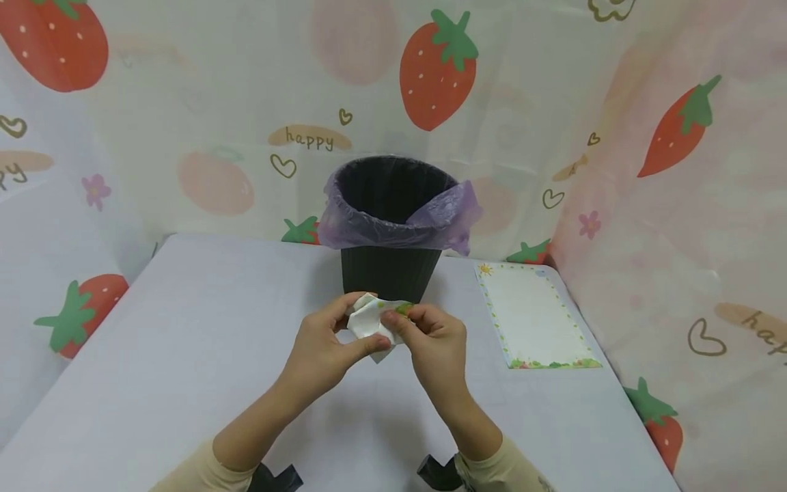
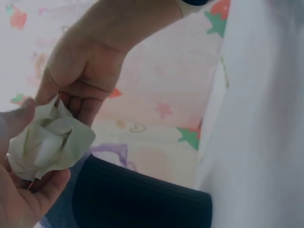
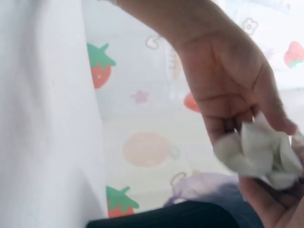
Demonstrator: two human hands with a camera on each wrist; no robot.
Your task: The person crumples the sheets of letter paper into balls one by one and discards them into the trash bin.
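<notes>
A crumpled sheet of white paper (image 1: 367, 318) with a bit of green print is held up between both hands, in front of the bin. My left hand (image 1: 322, 345) grips its left side, thumb along the near face and fingers behind. With thumb and bent fingers, my right hand (image 1: 438, 342) pinches the paper's right side. Both wrist views show the paper (image 2: 52, 140) folded into a loose, creased ball with pointed corners, its underside (image 3: 256, 152) facing the cameras.
Behind the hands stands a black trash bin (image 1: 387, 270) lined with a purple plastic bag (image 1: 451, 215). A flat sheet of paper (image 1: 535, 318) with a flowery printed border lies at the table's right. Strawberry-patterned cloth (image 1: 246, 89) hangs around the white table (image 1: 203, 328).
</notes>
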